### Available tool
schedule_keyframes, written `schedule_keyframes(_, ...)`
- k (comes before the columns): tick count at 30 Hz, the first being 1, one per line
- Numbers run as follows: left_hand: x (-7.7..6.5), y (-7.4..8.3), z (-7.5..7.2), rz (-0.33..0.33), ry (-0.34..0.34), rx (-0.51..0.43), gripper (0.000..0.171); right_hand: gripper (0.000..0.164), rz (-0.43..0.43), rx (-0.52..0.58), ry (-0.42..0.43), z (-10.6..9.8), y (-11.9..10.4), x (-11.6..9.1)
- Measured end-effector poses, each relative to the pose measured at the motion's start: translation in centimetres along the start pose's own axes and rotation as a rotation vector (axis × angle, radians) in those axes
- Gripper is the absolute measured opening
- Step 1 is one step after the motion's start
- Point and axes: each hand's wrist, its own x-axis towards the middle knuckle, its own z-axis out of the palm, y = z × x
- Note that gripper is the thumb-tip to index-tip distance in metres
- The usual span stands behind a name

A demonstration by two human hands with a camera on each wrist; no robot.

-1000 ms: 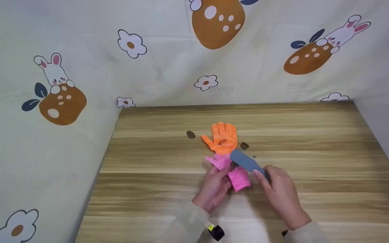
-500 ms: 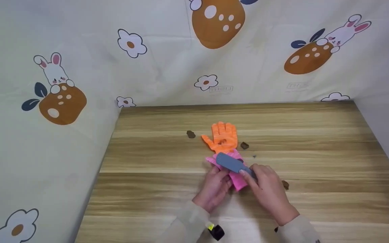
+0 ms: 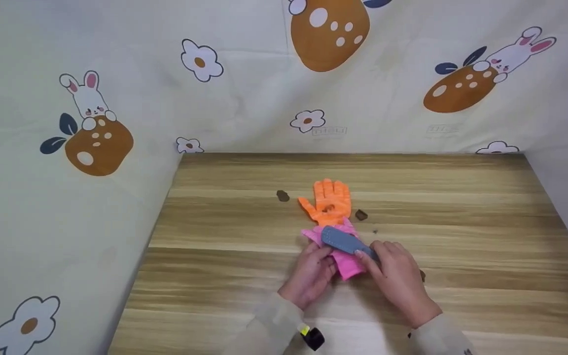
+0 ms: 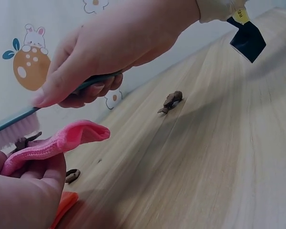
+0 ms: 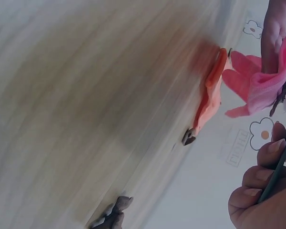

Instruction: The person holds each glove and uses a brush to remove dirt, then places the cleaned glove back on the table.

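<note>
My left hand (image 3: 311,273) holds a pink knitted glove (image 3: 349,267) above the table, its fingers gripping the fabric. My right hand (image 3: 398,276) grips the handle of a blue-grey brush (image 3: 341,240). The brush head lies across the glove's middle, its pale bristles (image 4: 16,132) turned down toward the fabric in the left wrist view. A dark brown clump (image 4: 25,142) sits on the glove right at the bristles. Just beyond, an orange glove (image 3: 336,195) lies flat with fingers pointing away and a brown smear (image 3: 329,208) on its palm.
Brown lumps lie about on the wood-grain table (image 3: 215,212): one (image 3: 283,195) left of the orange glove, another (image 3: 361,215) to its right, a third (image 3: 422,276) beside my right hand. A printed cloth (image 3: 249,98) hangs behind the table. A black tag (image 3: 313,339) dangles by my left sleeve.
The brush in my right hand has moved left, across the pink glove, uncovering a brown lump to the right. Over the last half second it has barely shifted. My left hand keeps its hold.
</note>
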Motion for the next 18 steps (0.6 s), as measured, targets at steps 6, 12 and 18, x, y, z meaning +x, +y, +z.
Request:
schedule_keyframes(6, -0.1, 0.5, -0.1, -0.009, 0.054, -0.024, 0.044, 0.039, 0.012, -0.025, -0.020, -0.4, 1.1, 0.0)
schedule_keyframes(12, -0.2, 0.6, -0.4, -0.009, 0.057, -0.033, 0.040, 0.040, 0.032, -0.028, -0.046, -0.7, 1.8, -0.1)
schedule_keyframes(18, -0.2, 0.6, -0.7, -0.020, 0.084, -0.040, 0.036, 0.038, 0.035, -0.022, -0.053, -0.5, 2.3, -0.3)
